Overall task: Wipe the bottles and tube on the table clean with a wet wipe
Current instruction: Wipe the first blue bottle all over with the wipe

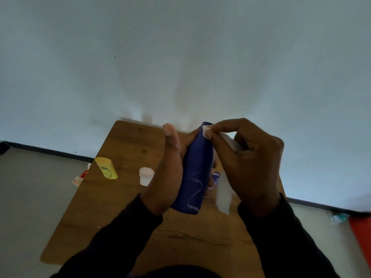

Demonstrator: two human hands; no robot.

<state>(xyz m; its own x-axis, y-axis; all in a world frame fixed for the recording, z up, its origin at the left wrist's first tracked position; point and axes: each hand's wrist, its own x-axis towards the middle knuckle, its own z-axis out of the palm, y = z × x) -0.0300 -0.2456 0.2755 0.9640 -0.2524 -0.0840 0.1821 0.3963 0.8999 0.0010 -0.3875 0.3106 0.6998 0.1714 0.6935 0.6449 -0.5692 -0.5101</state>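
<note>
My left hand (170, 173) grips a dark blue bottle (195, 177) and holds it up over the wooden table (124, 213), tilted away from me. My right hand (249, 163) pinches a white wet wipe (223, 194) and presses a corner of it against the bottle's top end. The rest of the wipe hangs down below that hand. A yellow bottle (106, 168) stands on the table's left part. A small white and pink bottle (146, 176) stands beside it, nearer the middle. A red and white tube (80, 176) lies at the table's left edge.
A small blue object (215, 176) shows on the table between my hands, mostly hidden. The table's far edge meets a white wall (180, 57). An orange-red object (361, 237) and a clear bottle (338, 218) lie on the floor at the right.
</note>
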